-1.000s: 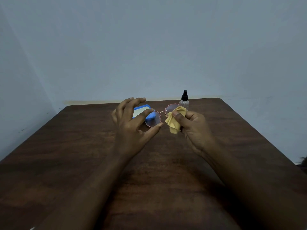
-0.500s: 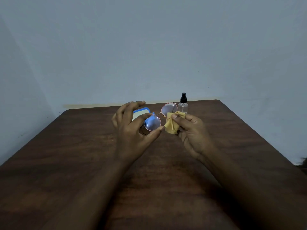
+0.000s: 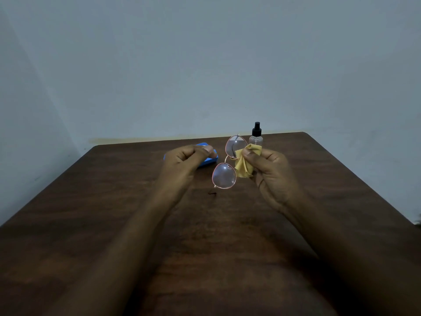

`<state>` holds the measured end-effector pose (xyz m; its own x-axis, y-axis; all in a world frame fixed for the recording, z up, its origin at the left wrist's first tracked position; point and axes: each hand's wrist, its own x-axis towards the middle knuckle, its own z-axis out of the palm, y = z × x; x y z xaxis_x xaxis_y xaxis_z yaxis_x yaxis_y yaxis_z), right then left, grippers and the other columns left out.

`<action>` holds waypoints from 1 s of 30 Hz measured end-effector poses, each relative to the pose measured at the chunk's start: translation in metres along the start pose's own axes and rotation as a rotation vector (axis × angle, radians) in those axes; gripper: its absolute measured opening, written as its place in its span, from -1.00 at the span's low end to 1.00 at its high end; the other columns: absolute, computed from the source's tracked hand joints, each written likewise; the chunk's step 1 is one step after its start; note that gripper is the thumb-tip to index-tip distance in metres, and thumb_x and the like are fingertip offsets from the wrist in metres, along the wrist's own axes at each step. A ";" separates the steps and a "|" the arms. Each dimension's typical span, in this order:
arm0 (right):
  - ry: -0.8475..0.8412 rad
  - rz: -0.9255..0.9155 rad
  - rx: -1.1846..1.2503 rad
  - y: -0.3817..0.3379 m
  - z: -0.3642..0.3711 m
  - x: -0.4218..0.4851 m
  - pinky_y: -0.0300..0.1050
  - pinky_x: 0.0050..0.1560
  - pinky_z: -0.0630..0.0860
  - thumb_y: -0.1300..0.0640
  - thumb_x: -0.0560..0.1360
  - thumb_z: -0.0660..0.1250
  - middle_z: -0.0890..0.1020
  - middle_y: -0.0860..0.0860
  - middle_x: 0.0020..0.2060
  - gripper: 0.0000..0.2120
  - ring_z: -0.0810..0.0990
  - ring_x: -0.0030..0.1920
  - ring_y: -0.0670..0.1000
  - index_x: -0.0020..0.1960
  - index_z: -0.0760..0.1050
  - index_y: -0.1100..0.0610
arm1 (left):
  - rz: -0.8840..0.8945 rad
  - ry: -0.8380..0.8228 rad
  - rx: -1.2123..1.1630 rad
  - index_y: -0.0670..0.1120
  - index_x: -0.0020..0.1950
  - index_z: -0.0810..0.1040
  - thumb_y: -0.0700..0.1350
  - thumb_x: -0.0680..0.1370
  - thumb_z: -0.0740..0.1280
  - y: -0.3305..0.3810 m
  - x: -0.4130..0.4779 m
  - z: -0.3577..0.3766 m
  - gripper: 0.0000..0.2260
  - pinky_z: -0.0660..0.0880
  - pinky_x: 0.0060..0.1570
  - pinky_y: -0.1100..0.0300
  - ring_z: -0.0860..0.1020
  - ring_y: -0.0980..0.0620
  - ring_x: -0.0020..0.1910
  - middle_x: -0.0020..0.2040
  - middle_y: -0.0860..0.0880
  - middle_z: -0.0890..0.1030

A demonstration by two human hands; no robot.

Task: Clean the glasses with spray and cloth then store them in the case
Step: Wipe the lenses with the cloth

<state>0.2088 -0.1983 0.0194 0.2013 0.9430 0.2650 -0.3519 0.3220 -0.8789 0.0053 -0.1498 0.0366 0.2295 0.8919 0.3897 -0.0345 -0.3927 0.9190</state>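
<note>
Table: dark wood, with much bare surface between me and the hands, so there is good room to set things down.
Glasses: in the air above the table, turned so that one lens hangs low toward me and the other stands above it.
Right hand: thumb and fingers pinch the yellow cloth around the upper lens. The glasses hang from this pinch alone.
Left hand: near the glasses but apart from them, fingers curled in, nothing visible inside.
Step in hand: I judge it is the wiping of the lenses. Storing is not yet begun.
Next move: probably the left hand must steady the thin frame lightly, so the cloth can rub.
Case: blue, lying on the table behind the left hand, partly hidden. I cannot tell if it is open.
Spray bottle: upright, just behind the right hand, easy to knock.
Edges: the far edge runs close behind bottle and case. The side edges are well apart from the hands.
</note>
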 end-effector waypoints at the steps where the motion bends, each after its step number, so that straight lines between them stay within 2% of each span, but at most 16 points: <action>1: -0.014 0.007 -0.003 -0.001 0.000 0.000 -0.15 -0.13 0.66 0.13 0.45 0.45 0.74 0.08 -0.18 -0.75 0.71 -0.19 -0.04 0.04 0.68 0.28 | -0.068 -0.039 -0.036 -0.04 -0.12 0.81 0.12 0.49 0.49 0.001 -0.001 0.001 -0.76 0.56 0.00 0.19 0.69 0.13 -0.06 -0.04 0.01 0.75; 2: -0.028 0.017 -0.005 -0.003 0.000 -0.001 -0.16 -0.15 0.65 0.13 0.45 0.45 0.74 0.08 -0.19 -0.75 0.70 -0.20 -0.05 0.04 0.68 0.28 | -0.120 -0.062 -0.058 -0.06 -0.10 0.81 0.13 0.48 0.50 0.002 -0.002 0.001 -0.73 0.57 -0.05 0.17 0.67 0.13 -0.09 -0.05 0.00 0.74; 4: -0.065 0.032 -0.006 -0.005 -0.001 -0.002 -0.16 -0.22 0.64 0.12 0.45 0.46 0.73 0.07 -0.23 -0.81 0.69 -0.24 -0.06 -0.03 0.72 0.23 | -0.110 -0.051 0.000 0.00 -0.06 0.81 0.14 0.54 0.45 0.004 -0.001 -0.001 -0.75 0.53 -0.01 0.16 0.66 0.22 -0.01 0.03 0.09 0.77; 7: -0.131 0.047 -0.002 -0.012 -0.002 -0.003 -0.11 -0.16 0.64 0.15 0.50 0.50 0.71 0.08 -0.23 -0.90 0.66 -0.23 -0.02 -0.12 0.75 0.17 | 0.114 -0.072 0.103 0.07 0.16 0.75 0.04 0.60 0.42 0.011 0.000 -0.009 -0.81 0.51 0.22 0.14 0.64 0.16 0.25 0.21 0.09 0.74; 10: -0.227 0.064 0.021 -0.022 -0.002 -0.004 -0.20 -0.24 0.61 0.18 0.50 0.42 0.66 0.06 -0.30 -0.87 0.62 -0.32 -0.07 -0.17 0.71 0.17 | 0.205 -0.287 0.120 0.09 0.42 0.61 -0.03 0.57 0.41 0.022 0.000 -0.022 -0.60 0.45 0.44 0.09 0.53 0.12 0.45 0.43 0.11 0.63; 12: -0.284 0.083 0.004 -0.026 -0.003 -0.007 -0.22 -0.32 0.55 0.19 0.50 0.40 0.59 0.07 -0.36 -0.87 0.56 -0.39 -0.08 -0.19 0.65 0.21 | 0.221 -0.452 0.266 0.12 0.56 0.49 -0.01 0.56 0.44 0.030 0.001 -0.028 -0.46 0.35 0.54 -0.06 0.46 0.09 0.54 0.51 0.14 0.55; 14: -0.349 0.109 -0.026 -0.031 -0.002 -0.009 -0.21 -0.34 0.55 0.21 0.51 0.37 0.60 0.08 -0.37 -0.84 0.54 -0.42 -0.07 -0.22 0.65 0.20 | 0.204 -0.569 0.393 0.17 0.60 0.43 0.02 0.54 0.52 0.040 0.003 -0.031 -0.36 0.35 0.55 -0.10 0.44 0.07 0.56 0.53 0.18 0.53; 16: -0.391 0.125 -0.054 -0.033 -0.001 -0.011 -0.20 -0.33 0.57 0.22 0.52 0.35 0.63 0.08 -0.36 -0.80 0.57 -0.41 -0.07 -0.23 0.69 0.17 | 0.192 -0.651 0.431 0.17 0.64 0.36 -0.01 0.50 0.59 0.050 0.005 -0.030 -0.25 0.41 0.50 0.13 0.45 0.12 0.55 0.50 0.19 0.55; 17: -0.398 0.129 -0.068 -0.034 0.000 -0.011 -0.20 -0.31 0.58 0.22 0.53 0.35 0.65 0.08 -0.34 -0.80 0.59 -0.39 -0.06 -0.22 0.70 0.16 | 0.197 -0.669 0.450 0.17 0.66 0.32 -0.05 0.49 0.62 0.054 0.006 -0.029 -0.19 0.39 0.50 0.15 0.46 0.14 0.54 0.48 0.19 0.57; 21: -0.399 0.129 -0.128 -0.033 -0.001 -0.011 -0.23 -0.22 0.59 0.19 0.53 0.37 0.68 0.05 -0.28 -0.81 0.62 -0.31 -0.09 -0.19 0.74 0.14 | 0.217 -0.659 0.501 0.20 0.71 0.17 -0.11 0.46 0.67 0.066 0.009 -0.025 -0.02 0.17 0.61 -0.20 0.52 0.18 0.48 0.36 0.21 0.67; 24: -0.391 0.142 -0.133 -0.031 -0.001 -0.010 -0.21 -0.19 0.58 0.16 0.53 0.40 0.67 0.05 -0.28 -0.83 0.60 -0.30 -0.09 -0.19 0.73 0.13 | 0.229 -0.659 0.519 0.21 0.73 0.12 -0.10 0.44 0.68 0.069 0.006 -0.022 0.03 0.15 0.60 -0.10 0.52 0.24 0.46 0.30 0.25 0.69; 26: -0.378 0.148 -0.141 -0.029 -0.001 -0.010 -0.10 -0.09 0.58 0.12 0.52 0.44 0.67 0.09 -0.25 -0.85 0.59 -0.27 -0.04 -0.16 0.73 0.15 | 0.228 -0.655 0.531 0.24 0.72 0.11 -0.07 0.42 0.69 0.071 0.004 -0.020 0.05 0.18 0.56 0.00 0.53 0.28 0.43 0.26 0.28 0.70; 29: -0.370 0.156 -0.126 -0.026 -0.001 -0.008 0.36 0.25 0.48 0.05 0.47 0.51 0.68 0.18 -0.18 -0.80 0.61 -0.17 0.07 -0.09 0.73 0.21 | 0.262 -0.614 0.535 0.28 0.71 0.14 -0.05 0.41 0.70 0.073 0.003 -0.019 0.04 0.25 0.56 -0.04 0.58 0.24 0.38 0.23 0.24 0.72; 30: -0.375 0.163 -0.102 -0.025 0.000 -0.008 0.45 0.33 0.44 0.06 0.46 0.51 0.69 0.19 -0.15 -0.77 0.62 -0.14 0.10 -0.07 0.72 0.24 | 0.279 -0.608 0.525 0.28 0.71 0.16 -0.05 0.42 0.70 0.074 0.002 -0.020 0.02 0.28 0.54 -0.02 0.59 0.24 0.37 0.23 0.23 0.72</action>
<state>0.2161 -0.2141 0.0393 -0.2033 0.9520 0.2287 -0.2555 0.1739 -0.9510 -0.0157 -0.1723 0.1066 0.7675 0.5299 0.3606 0.2534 -0.7676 0.5887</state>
